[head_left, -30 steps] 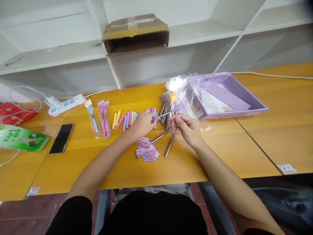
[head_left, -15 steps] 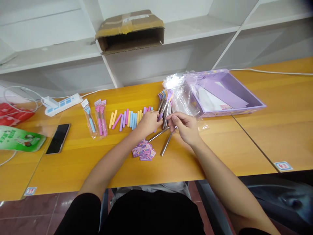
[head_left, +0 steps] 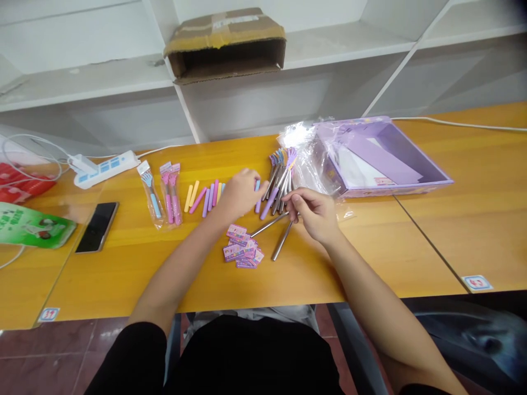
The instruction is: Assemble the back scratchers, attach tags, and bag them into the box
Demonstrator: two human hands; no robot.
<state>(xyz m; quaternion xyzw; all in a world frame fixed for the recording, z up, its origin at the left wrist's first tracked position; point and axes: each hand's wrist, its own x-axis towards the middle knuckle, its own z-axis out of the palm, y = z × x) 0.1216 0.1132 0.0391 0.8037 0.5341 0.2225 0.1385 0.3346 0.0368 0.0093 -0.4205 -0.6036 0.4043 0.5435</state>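
A yellow-brown wood-grain table (head_left: 370,247) stands against white open shelving (head_left: 329,46), which holds a brown cardboard box (head_left: 226,33) with its open side facing out; the floor below is reddish tile. Slim shiny metal back-scratcher rods with small plastic hand-shaped heads (head_left: 282,175) lie bunched at the table's middle, a smooth purple tubular grip (head_left: 269,203) on one. To their left runs a row of short pastel tubular grips (head_left: 211,196). Nearer lie glossy pink-purple printed cards (head_left: 242,249); on the right, crinkled clear plastic bags (head_left: 307,159) overlap an open purple box (head_left: 395,189). The left hand (head_left: 241,193) hides part of the row, its fingers slightly bent and blurred; the right hand (head_left: 310,214) is loosely curled beside the rods. Whether either holds anything, I cannot tell. The green pouch (head_left: 35,225) is cut off at the left edge.
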